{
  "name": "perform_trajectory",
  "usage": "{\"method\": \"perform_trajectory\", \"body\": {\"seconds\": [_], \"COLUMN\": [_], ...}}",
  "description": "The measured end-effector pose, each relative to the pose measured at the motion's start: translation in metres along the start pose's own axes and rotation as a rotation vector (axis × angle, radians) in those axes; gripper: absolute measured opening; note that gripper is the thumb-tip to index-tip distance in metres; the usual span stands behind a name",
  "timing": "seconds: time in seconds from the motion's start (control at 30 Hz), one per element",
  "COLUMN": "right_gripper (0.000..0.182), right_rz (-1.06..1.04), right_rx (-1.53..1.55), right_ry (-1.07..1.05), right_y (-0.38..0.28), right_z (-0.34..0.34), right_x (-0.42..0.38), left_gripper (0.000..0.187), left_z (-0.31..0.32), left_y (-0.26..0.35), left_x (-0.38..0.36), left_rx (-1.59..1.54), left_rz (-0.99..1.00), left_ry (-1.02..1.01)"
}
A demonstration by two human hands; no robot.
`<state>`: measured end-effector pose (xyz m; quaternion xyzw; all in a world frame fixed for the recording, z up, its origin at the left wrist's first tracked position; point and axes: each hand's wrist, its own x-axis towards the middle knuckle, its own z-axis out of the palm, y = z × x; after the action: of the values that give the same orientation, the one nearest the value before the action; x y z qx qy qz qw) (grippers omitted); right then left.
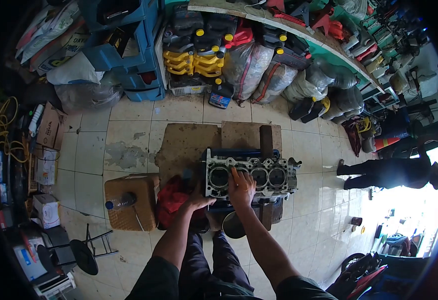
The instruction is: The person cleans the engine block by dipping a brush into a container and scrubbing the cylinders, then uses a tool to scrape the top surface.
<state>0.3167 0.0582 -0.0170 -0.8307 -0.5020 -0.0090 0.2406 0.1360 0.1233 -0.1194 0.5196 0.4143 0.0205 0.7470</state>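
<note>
A grey metal engine block [251, 178] lies with its row of round cylinder bores facing up. My right hand [242, 191] presses on its top face near the second bore from the left, fingers closed around a small orange piece [235, 175] whose kind I cannot make out. At the block's near left corner, my left hand [199, 200] grips the edge, its fingers partly hidden. Under the block shows a blue support [221, 152], mostly covered. A red cloth or bag [173, 199] lies just left of my left hand.
Flat brown cardboard [186, 145] lies beneath the work. A woven stool [129, 192] carries a bottle [121, 201] at left. A round container [234, 226] stands near my feet. Oil jugs and sacks [246, 67] line the far wall. A person [386, 173] stands at right.
</note>
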Motion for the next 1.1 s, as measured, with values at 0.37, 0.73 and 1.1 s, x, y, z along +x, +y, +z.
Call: {"method": "perform_trajectory", "body": {"seconds": [0.37, 0.73, 1.1], "right_gripper": [0.026, 0.028, 0.025], "right_rz": [-0.055, -0.002, 0.005], "right_rx": [0.105, 0.101, 0.157], "right_ry": [0.050, 0.054, -0.008], "right_y": [0.003, 0.003, 0.002], "right_z": [-0.002, 0.001, -0.007], "right_x": [0.002, 0.000, -0.004], "left_gripper": [0.090, 0.069, 0.079], "left_z": [-0.001, 0.015, 0.021], "left_y": [-0.008, 0.032, 0.025], "left_x": [-0.005, -0.058, -0.073], "left_rx": [-0.128, 0.624, 0.947], "left_rz": [0.112, -0.016, 0.031], "left_ry": [-0.026, 0.192, 0.209]}}
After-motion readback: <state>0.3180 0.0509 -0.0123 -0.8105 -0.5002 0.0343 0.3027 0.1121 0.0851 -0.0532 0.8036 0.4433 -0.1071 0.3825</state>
